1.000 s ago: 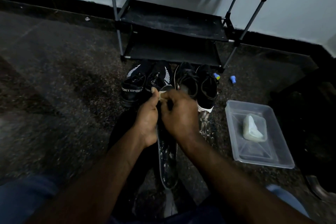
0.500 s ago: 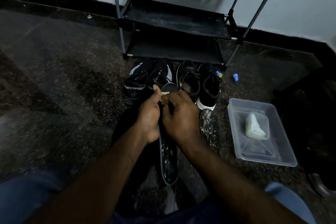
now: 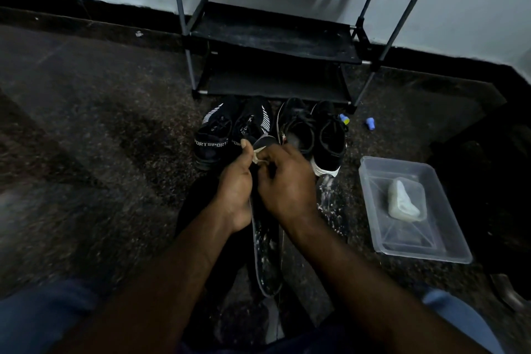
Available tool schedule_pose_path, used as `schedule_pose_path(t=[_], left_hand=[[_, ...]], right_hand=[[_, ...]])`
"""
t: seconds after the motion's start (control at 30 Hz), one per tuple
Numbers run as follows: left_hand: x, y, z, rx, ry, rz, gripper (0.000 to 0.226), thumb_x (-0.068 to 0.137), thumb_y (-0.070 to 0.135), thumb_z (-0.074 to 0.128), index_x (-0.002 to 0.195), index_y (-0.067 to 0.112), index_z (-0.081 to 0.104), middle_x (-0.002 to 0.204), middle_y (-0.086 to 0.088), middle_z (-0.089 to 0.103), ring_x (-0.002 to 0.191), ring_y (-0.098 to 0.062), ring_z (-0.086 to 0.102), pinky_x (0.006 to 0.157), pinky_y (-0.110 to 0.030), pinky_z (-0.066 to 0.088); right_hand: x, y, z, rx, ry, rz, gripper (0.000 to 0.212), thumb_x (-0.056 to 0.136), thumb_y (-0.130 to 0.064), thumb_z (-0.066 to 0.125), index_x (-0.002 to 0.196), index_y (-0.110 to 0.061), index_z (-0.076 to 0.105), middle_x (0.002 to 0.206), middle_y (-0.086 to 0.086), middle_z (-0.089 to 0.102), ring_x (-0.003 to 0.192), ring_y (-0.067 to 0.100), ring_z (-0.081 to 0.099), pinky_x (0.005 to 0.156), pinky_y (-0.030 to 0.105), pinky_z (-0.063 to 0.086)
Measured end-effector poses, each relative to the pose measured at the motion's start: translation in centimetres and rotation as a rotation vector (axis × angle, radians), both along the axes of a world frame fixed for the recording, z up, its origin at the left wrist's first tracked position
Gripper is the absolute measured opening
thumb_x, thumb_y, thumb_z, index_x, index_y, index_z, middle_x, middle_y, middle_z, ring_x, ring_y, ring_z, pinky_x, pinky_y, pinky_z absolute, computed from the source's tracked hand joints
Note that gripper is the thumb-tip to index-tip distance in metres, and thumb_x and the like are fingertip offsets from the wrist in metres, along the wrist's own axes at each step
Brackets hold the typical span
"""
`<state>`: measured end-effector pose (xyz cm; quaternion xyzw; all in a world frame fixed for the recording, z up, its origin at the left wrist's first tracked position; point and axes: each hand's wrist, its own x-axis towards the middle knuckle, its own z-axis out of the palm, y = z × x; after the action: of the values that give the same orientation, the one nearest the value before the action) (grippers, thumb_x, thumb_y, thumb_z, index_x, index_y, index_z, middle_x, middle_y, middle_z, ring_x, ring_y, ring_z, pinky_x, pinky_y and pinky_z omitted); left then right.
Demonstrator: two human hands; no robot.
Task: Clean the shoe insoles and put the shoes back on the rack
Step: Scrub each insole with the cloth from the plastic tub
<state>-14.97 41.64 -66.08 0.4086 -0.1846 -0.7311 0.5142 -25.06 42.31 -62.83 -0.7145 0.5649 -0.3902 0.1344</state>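
A dark insole [image 3: 267, 256] flecked with white suds stands on end between my hands. My left hand [image 3: 235, 190] grips its upper left edge, thumb up. My right hand [image 3: 287, 184] pinches a small pale cloth [image 3: 260, 154] against the insole's top end. A second sudsy insole [image 3: 330, 204] lies on the floor to the right. Two black "SPORT" sneakers [image 3: 227, 135] and two black lace-up shoes [image 3: 313, 135] sit side by side in front of the black shoe rack [image 3: 273, 37].
A clear plastic tray [image 3: 448, 250] holding a pale soap-like lump [image 3: 402, 201] sits on the dark speckled floor at right. Two small blue caps [image 3: 370, 123] lie near the rack's right leg. A dark object lies under my arms. The wall runs behind.
The view has shifted slightly. My right hand has moved a little along the insole's top with the cloth; the left hand's grip is unchanged.
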Motion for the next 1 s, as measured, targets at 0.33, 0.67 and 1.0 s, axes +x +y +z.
schedule_pose_path(t=[0.33, 0.67, 1.0], left_hand=[[0.2, -0.4, -0.3, 0.002, 0.01, -0.02, 0.078, 0.086, 0.078, 0.054, 0.132, 0.016, 0.068, 0.134, -0.016, 0.067, 0.126, -0.032, 0.063, 0.111, -0.048, 0.045], [0.3, -0.1, 0.0, 0.0, 0.098, -0.059, 0.079, 0.093, 0.075, 0.046, 0.137, 0.012, 0.063, 0.14, -0.018, 0.062, 0.131, -0.034, 0.059, 0.115, -0.051, 0.041], [0.6, -0.2, 0.5, 0.014, 0.116, -0.051, 0.082, 0.099, 0.074, 0.031, 0.138, 0.009, 0.063, 0.139, -0.012, 0.064, 0.131, -0.025, 0.06, 0.114, -0.04, 0.042]], right_hand=[[-0.2, -1.0, 0.2, -0.018, -0.007, -0.011, 0.014, 0.081, -0.012, 0.063, 0.091, -0.019, 0.07, 0.091, 0.002, 0.062, 0.079, 0.023, 0.063, 0.068, 0.039, 0.053], [-0.7, -1.7, 0.3, -0.009, -0.014, -0.043, 0.014, 0.083, -0.011, 0.07, 0.092, -0.021, 0.075, 0.092, 0.001, 0.069, 0.081, 0.017, 0.065, 0.076, 0.033, 0.053], [0.0, 1.2, 0.1, -0.025, 0.04, 0.108, 0.022, 0.083, -0.007, 0.07, 0.1, -0.018, 0.079, 0.098, 0.004, 0.072, 0.088, 0.019, 0.067, 0.082, 0.03, 0.052]])
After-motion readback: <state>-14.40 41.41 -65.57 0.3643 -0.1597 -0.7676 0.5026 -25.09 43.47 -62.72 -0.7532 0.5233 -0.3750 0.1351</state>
